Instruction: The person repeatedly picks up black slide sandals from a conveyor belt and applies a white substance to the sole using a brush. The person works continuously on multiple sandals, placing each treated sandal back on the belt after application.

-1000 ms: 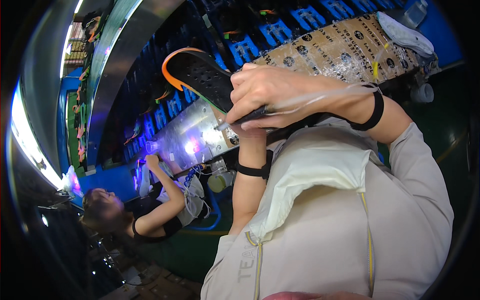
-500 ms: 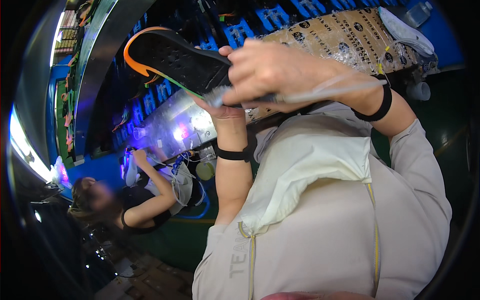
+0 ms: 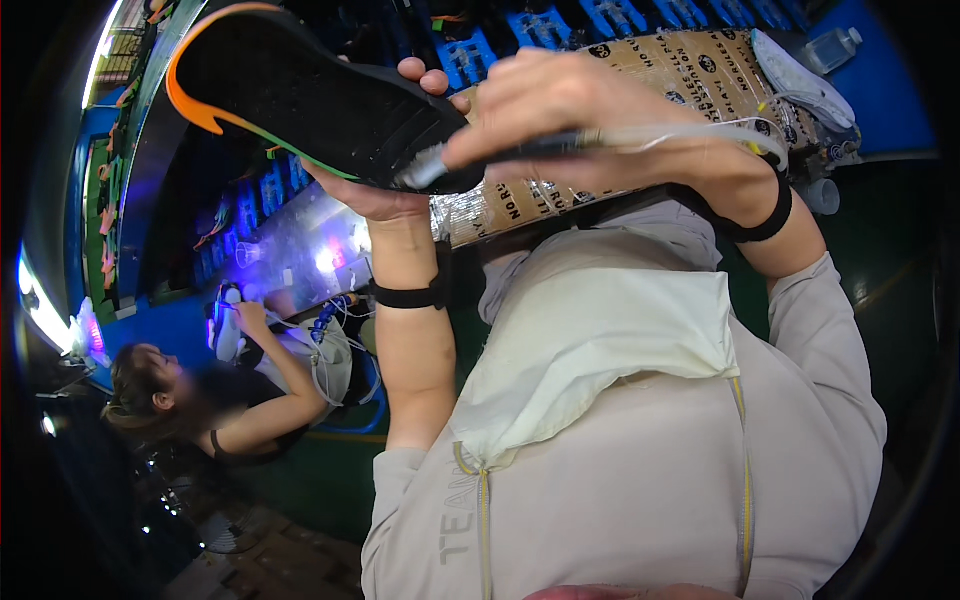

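A black shoe sole (image 3: 300, 95) with an orange and green rim is held up at the upper left, its broad black face toward me. My left hand (image 3: 375, 195) grips it from beneath and behind, and fingertips show over the far edge. In my right hand (image 3: 560, 105), blurred by motion, is a brush (image 3: 425, 168) with pale bristles and a dark handle. Those bristles touch the sole's right end, near its lower edge. From the handle a clear hose (image 3: 690, 132) runs back along my right wrist. Black bands circle both forearms.
Behind my hands lies a bench covered with printed brown cardboard (image 3: 660, 75). A white shoe (image 3: 800, 85), a clear bottle (image 3: 832, 50) and a cup (image 3: 822, 197) are at the right. Blue racks (image 3: 465, 62) line the back. A co-worker (image 3: 260, 400) sits at left, holding a shoe.
The sole has moved left and up and now looks larger. Both of my hands have shifted with it, the brush still against its right end. The whole view has also shifted slightly.
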A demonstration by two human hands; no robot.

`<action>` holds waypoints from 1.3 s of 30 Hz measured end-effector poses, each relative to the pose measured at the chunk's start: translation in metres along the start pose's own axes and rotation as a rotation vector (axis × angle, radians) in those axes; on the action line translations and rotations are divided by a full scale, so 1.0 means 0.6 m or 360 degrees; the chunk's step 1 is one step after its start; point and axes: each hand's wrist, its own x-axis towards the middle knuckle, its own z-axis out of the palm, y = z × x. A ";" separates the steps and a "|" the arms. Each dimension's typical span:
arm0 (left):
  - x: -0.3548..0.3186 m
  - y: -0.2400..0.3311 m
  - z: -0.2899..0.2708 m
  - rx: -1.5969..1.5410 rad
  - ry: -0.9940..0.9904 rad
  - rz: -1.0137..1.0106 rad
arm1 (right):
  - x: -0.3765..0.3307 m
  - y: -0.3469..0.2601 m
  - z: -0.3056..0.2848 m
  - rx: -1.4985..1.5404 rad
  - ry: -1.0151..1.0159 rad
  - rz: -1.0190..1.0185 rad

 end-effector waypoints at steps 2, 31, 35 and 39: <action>0.003 0.011 -0.004 0.0076 -0.0033 -0.0065 | 0.003 -0.013 -0.009 0.0025 -0.0295 -0.0117; 0.085 0.063 0.052 0.0969 0.0568 -0.0814 | 0.005 -0.018 -0.057 -0.0241 -0.0386 0.0055; 0.091 0.071 0.054 0.0899 0.0523 -0.0964 | 0.004 -0.025 -0.059 -0.0157 -0.0630 -0.0046; 0.085 0.055 0.062 0.0980 0.0649 -0.0881 | -0.002 -0.015 -0.063 -0.0326 -0.0254 0.0134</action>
